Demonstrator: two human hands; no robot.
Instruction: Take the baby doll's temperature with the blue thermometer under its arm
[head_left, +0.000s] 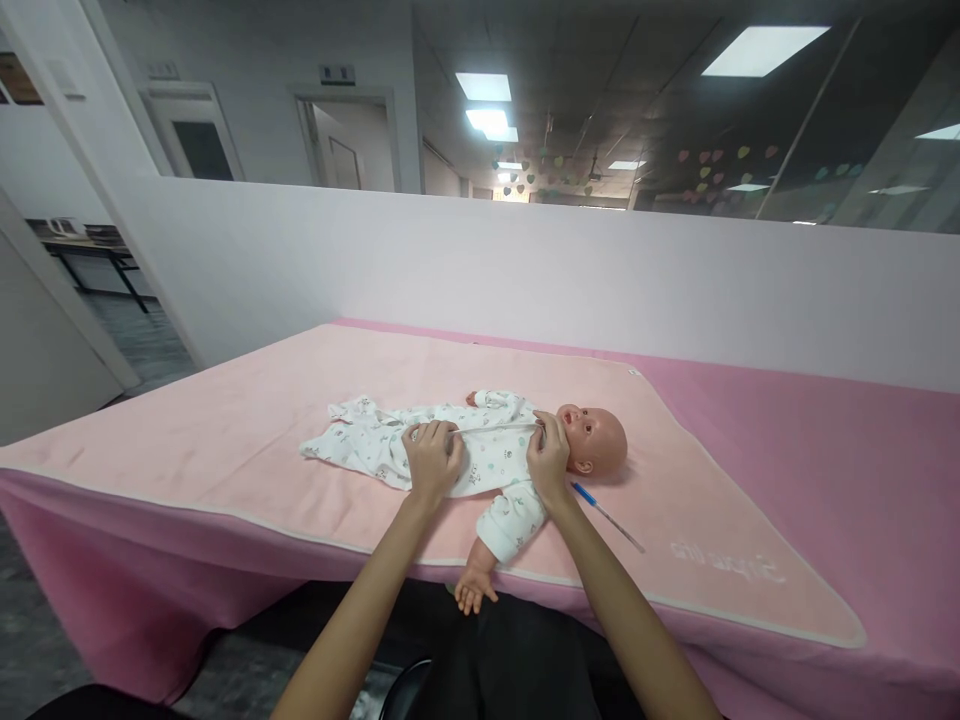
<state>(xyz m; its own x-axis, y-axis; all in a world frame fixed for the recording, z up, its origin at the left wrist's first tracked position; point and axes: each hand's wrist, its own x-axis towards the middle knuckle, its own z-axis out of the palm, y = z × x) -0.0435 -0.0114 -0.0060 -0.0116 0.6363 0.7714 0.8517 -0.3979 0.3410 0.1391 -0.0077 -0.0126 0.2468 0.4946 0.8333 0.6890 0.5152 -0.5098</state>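
A baby doll lies on its back with its head to the right, dressed in a white patterned onesie. My left hand pinches the onesie's front edge near the waist, fingers closed. Up by the doll's neck, my right hand is closed on the same edge, which runs as a straight pale line between both hands. One doll arm hangs over the near edge of the table. Close to my right wrist lies a thermometer-like glass stick with a blue end.
A peach blanket lies under the doll on a pink table cover. Behind the table stands a white partition with glass above it. At far left, a doorway shows a dark-legged desk.
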